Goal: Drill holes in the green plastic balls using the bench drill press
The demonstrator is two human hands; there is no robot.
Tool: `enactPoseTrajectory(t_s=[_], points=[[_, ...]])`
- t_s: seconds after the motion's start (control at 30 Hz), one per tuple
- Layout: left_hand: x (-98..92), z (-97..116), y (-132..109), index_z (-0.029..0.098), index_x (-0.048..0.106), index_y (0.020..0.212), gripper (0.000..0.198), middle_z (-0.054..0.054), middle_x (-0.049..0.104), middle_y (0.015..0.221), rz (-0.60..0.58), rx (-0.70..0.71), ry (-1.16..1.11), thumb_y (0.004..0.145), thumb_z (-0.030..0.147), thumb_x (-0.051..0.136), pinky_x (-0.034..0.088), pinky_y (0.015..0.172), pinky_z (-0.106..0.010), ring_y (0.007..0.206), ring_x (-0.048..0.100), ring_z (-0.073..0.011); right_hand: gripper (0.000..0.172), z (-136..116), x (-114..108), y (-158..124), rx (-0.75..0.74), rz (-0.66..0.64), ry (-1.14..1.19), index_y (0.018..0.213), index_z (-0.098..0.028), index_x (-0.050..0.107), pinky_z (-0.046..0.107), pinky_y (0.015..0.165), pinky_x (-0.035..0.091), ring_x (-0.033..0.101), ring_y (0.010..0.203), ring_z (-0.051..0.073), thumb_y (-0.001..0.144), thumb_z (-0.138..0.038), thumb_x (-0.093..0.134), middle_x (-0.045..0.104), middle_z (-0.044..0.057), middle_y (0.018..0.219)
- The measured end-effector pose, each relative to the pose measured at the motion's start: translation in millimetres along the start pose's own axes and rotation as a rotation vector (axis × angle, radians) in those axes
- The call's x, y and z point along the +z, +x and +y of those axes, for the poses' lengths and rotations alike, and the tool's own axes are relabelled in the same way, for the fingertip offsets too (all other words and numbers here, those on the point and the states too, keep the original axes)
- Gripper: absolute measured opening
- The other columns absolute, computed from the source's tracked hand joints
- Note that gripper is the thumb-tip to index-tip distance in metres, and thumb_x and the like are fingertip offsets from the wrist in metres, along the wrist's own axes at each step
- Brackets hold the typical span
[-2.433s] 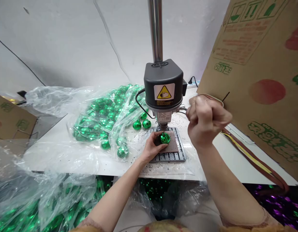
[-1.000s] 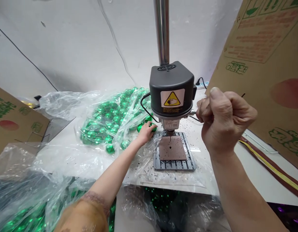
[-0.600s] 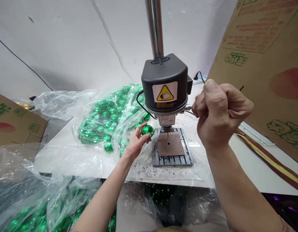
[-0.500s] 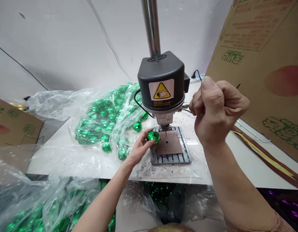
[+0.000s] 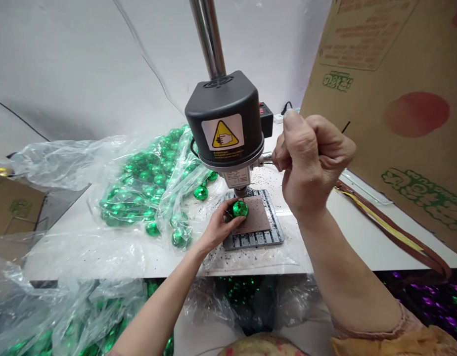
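Now your left hand (image 5: 218, 226) has brought the green ball (image 5: 240, 209) in from the edge of the brown pad (image 5: 258, 217), where it was half a second ago, to a spot over the pad and just below the chuck (image 5: 241, 192) of the drill press (image 5: 223, 116). Your left thumb and fingers are clamped on the ball's sides; whether the bit touches it, I cannot tell. Your right hand (image 5: 313, 165) remains raised, its curled fingers apparently closed around the silver lever (image 5: 266, 157). With the ball now covering the pad's hole, I judge the piece is roughly in position, though its exact centring is unclear. One loose ball (image 5: 201, 193) lies near the bagged balls (image 5: 139, 188).
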State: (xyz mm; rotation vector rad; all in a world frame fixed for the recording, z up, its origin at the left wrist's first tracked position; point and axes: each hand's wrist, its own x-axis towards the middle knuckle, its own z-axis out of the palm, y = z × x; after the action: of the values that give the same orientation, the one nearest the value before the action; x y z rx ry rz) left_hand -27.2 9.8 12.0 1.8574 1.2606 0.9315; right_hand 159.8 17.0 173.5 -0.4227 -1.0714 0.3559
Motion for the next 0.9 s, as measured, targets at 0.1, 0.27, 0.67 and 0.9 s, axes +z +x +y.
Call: enactPoseTrajectory(t_s=[0.1, 0.27, 0.67, 0.9], points=[[4.2, -1, 3, 0.021, 0.06, 0.128, 0.047, -0.008, 0.07, 0.117, 0.041, 0.014, 0.036, 0.086, 0.037, 0.072, 0.052, 0.085, -0.033, 0.103, 0.065, -0.0228, 0.044, 0, 1, 0, 0.0, 0.0, -0.027, 0.053, -0.021, 0.038, 0.027, 0.045, 0.029, 0.034, 0.043, 0.005, 0.091, -0.02, 0.06, 0.036, -0.007, 0.045], [14.4, 0, 5, 0.021, 0.062, 0.125, 0.044, -0.009, 0.069, 0.119, 0.089, 0.069, 0.064, 0.085, 0.034, 0.073, 0.053, 0.091, -0.037, 0.105, 0.065, -0.024, 0.044, -1, 3, 2, 0.018, 0.013, -0.03, 0.053, -0.02, 0.037, 0.024, 0.046, 0.027, 0.033, 0.042, 0.003, 0.091, -0.017, 0.058, 0.035, -0.008, 0.046], [30.3, -3, 1, 0.022, 0.061, 0.126, 0.05, -0.009, 0.069, 0.115, 0.153, 0.038, 0.1, 0.08, 0.031, 0.08, 0.054, 0.093, -0.041, 0.106, 0.066, -0.0257, 0.047, 6, -3, -9, -0.046, 0.029, -0.09, 0.054, -0.021, 0.035, 0.03, 0.044, 0.027, 0.032, 0.042, 0.006, 0.092, -0.03, 0.06, 0.034, -0.005, 0.046], [30.3, -3, 0, 0.023, 0.061, 0.127, 0.051, -0.009, 0.069, 0.12, 0.156, 0.059, 0.097, 0.081, 0.032, 0.08, 0.053, 0.095, -0.041, 0.11, 0.065, -0.0261, 0.05, 14, -7, -26, -0.159, 0.096, -0.041, 0.052, -0.018, 0.029, 0.029, 0.046, 0.023, 0.028, 0.042, 0.004, 0.091, -0.024, 0.06, 0.027, -0.006, 0.045]])
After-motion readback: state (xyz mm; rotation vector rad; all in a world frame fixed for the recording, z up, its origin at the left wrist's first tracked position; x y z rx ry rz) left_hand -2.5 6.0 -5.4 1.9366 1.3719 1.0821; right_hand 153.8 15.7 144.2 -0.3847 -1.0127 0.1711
